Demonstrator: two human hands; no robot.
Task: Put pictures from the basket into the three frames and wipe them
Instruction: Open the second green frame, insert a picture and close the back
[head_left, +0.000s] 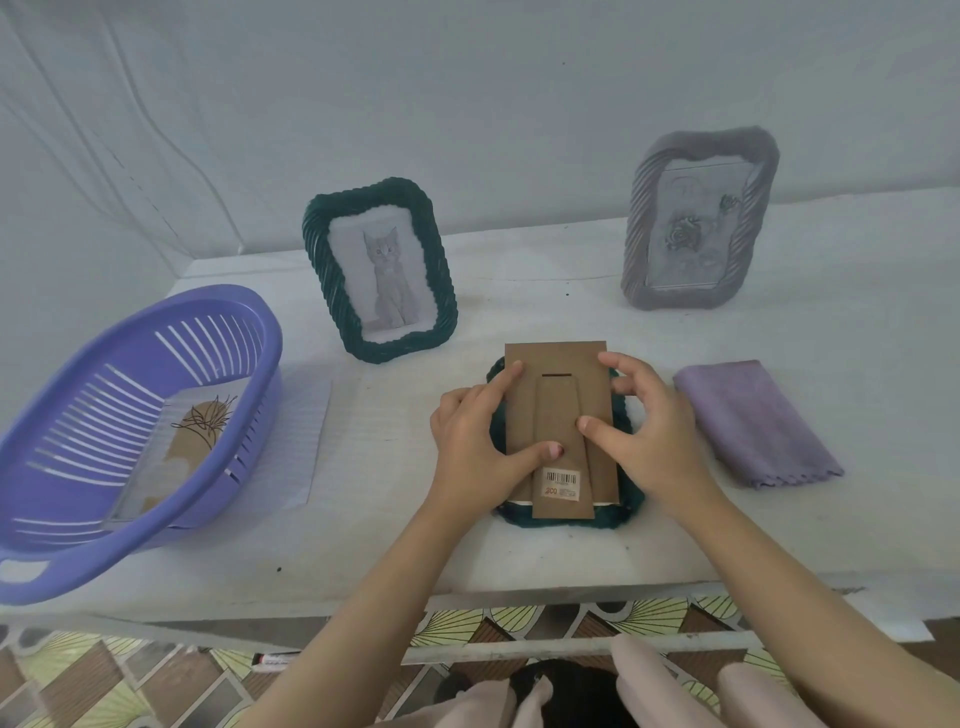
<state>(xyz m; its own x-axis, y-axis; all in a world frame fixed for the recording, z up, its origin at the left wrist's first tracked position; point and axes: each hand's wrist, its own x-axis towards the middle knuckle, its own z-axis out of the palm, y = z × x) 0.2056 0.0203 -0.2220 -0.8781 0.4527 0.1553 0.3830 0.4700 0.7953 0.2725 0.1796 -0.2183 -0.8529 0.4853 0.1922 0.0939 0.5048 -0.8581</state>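
I see the backing board (553, 364) under both hands. The left hand (470, 452) presses it with thumb and forefinger spread. The right hand (652, 436) pinches its right edge.

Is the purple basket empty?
Not empty. At least one picture, showing a brown vase with twigs, lies on the bottom of the basket.

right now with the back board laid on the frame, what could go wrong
The backing board sits off the face-down green frame, overhanging its far end; pressed in skewed by the left hand and right hand, it could crease the white sheet edge below. The frame lies near the table's front edge and could slide off.
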